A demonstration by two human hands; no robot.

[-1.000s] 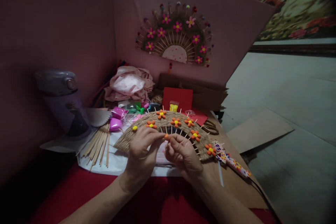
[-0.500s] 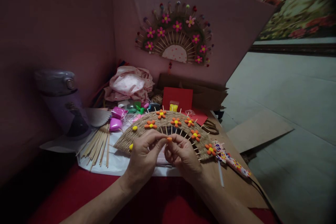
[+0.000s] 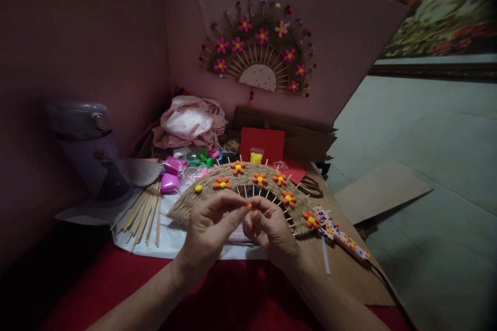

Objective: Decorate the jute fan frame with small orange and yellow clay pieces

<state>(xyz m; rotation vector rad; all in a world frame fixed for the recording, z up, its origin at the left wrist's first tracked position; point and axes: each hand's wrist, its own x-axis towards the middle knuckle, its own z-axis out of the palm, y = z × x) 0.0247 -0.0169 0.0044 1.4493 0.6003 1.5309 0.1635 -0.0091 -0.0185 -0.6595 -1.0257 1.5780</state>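
Between the fingertips of both hands is a small piece of orange clay [image 3: 249,206], pinched in front of a twine-covered fan [image 3: 248,171]. My left hand [image 3: 212,227] has its thumb and forefinger closed on the piece. From the other side my right hand [image 3: 269,225] closes its thumb and fingers on it too. Orange flowers with yellow centres, such as one clay flower [image 3: 288,198], sit along the fan's arc. Farther left on the twine lies a lone yellow dot [image 3: 199,188]. Thin sticks cross the fan, and my hands hide part of its lower edge.
A glue gun [image 3: 344,235] in a patterned cover lies at the right on cardboard [image 3: 349,274], its cord trailing forward. At the left are wooden sticks [image 3: 143,217], a purple bottle [image 3: 91,155] and pink clay packets [image 3: 171,182]. Behind stand crumpled cloth [image 3: 190,121] and red card [image 3: 262,144].
Both hands stay together at the orange piece, with the fingers shifting slightly around it. My left hand now covers the lower yellow dot on the fan. The whole view has shifted slightly.
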